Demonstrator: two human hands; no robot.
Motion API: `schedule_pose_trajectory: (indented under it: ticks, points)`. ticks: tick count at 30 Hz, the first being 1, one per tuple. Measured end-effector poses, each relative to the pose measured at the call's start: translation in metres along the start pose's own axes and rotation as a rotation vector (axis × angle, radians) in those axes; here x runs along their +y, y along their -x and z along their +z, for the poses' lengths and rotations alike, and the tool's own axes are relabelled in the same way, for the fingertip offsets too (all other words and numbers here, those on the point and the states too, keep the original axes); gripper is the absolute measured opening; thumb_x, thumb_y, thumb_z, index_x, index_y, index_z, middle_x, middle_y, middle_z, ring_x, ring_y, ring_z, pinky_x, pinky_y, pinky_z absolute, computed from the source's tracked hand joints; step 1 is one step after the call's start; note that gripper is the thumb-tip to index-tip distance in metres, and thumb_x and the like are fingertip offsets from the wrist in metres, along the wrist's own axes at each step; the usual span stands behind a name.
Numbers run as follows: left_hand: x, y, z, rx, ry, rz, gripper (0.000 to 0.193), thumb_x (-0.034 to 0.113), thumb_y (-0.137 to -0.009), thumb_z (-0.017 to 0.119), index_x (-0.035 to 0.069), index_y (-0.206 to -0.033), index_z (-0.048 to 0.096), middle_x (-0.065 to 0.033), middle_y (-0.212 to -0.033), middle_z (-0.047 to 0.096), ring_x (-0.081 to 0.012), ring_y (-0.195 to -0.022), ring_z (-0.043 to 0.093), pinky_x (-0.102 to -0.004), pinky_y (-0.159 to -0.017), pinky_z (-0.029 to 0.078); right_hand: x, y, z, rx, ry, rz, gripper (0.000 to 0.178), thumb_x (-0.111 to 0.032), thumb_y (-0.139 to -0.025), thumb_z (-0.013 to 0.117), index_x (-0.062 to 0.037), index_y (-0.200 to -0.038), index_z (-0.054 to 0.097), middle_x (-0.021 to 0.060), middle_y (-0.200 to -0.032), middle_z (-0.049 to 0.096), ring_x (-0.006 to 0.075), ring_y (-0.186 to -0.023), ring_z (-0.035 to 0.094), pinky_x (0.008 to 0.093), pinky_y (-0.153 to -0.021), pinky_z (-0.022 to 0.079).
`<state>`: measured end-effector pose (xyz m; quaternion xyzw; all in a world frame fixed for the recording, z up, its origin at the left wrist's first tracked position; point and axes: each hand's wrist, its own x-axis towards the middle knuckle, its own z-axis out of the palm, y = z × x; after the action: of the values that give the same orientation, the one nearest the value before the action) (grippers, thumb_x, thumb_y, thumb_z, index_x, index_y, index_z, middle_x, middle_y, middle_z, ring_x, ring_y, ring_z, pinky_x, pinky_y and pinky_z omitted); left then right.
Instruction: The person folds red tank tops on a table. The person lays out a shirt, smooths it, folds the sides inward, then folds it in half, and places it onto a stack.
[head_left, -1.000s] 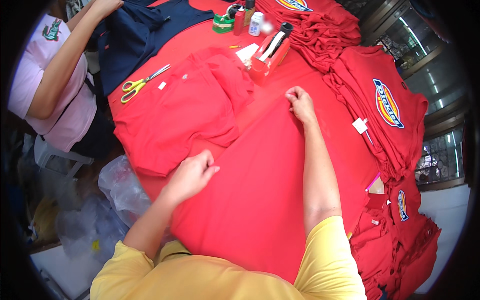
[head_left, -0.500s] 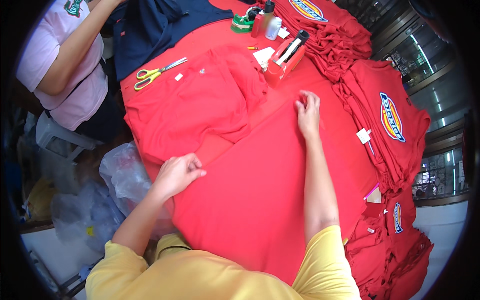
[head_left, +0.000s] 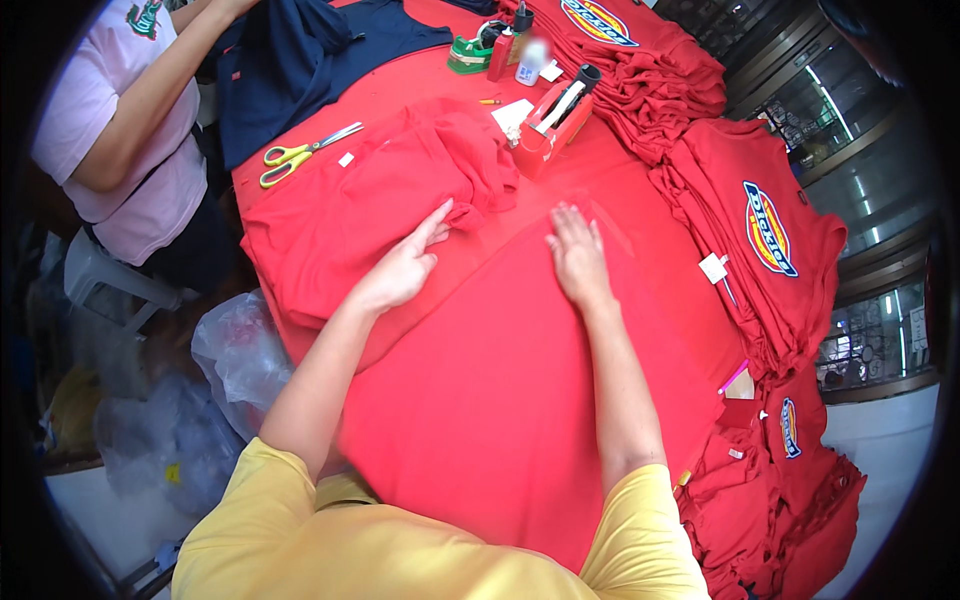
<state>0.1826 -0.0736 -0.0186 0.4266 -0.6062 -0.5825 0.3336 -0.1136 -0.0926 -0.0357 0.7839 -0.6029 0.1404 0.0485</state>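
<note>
A red garment (head_left: 520,390) was spread flat on the near middle of the red-covered surface (head_left: 610,170). The right hand (head_left: 578,255) was laid on it, fingers open and pressed flat. The left hand (head_left: 405,268) was rested at its left edge, fingers extended and gripping nothing, beside a crumpled red shirt (head_left: 400,190). Yellow-handled scissors (head_left: 300,153) were seen farther left.

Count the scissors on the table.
1. One pair of scissors with yellow handles lies on the red garment at the table's far left, beyond the left hand. Others may be hidden under the piled clothing.
</note>
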Motion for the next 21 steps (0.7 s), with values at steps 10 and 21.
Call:
schedule_pose_trajectory:
  ticks: [10,21]
  points:
    - [0.005,0.029,0.021,-0.066,-0.707,-0.063,0.025,0.018,-0.086,0.07,0.0,-0.098,0.057,-0.0087,-0.075,0.063,-0.0157,-0.073,0.06,-0.0306,-0.071,0.049,0.001,-0.011,-0.001,-0.042,0.03,0.066,0.056,-0.037,-0.1,0.043,-0.0036,-0.145,0.038,0.0092,-0.154,0.034,0.0253,-0.145,0.024,0.0519,-0.118,0.013]
    - [0.002,0.046,-0.012,-0.231,-0.307,-0.306,0.021,0.015,-0.085,0.073,-0.003,-0.095,0.068,-0.0032,-0.077,0.066,-0.0083,-0.066,0.057,-0.0261,-0.062,0.048,-0.008,-0.009,-0.012,-0.095,0.22,0.123,0.06,-0.043,-0.1,0.04,-0.004,-0.146,0.037,0.0096,-0.156,0.029,0.0299,-0.147,0.018,0.0612,-0.116,0.008]
